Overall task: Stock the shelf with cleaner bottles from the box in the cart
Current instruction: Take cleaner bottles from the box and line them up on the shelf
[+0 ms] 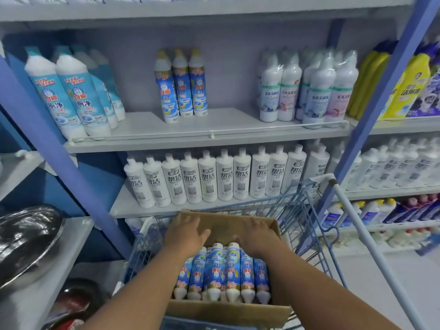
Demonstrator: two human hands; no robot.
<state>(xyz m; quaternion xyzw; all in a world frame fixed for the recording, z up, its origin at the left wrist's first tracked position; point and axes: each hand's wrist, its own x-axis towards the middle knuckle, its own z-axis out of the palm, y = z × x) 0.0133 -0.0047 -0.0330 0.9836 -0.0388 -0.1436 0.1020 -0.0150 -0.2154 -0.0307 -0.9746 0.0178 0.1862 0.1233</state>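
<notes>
Low in the frame, the left hand (185, 232) and right hand (258, 236), fingers spread, are resting on bottles (221, 270) in the box (228, 312).

Blue-white cleaner bottles (220, 270) w/ white caps in brown box (228, 313), blue wire cart (307, 210), grey shelf (214, 129).

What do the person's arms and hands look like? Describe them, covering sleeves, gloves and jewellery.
Both forearms are bare; no sleeve shows on either up to the frame's lower edge. The left hand and right hand wear no gloves. No watch, bracelet or ring is visible. The fingers are blurred, so finer marks cannot be made out.
</notes>
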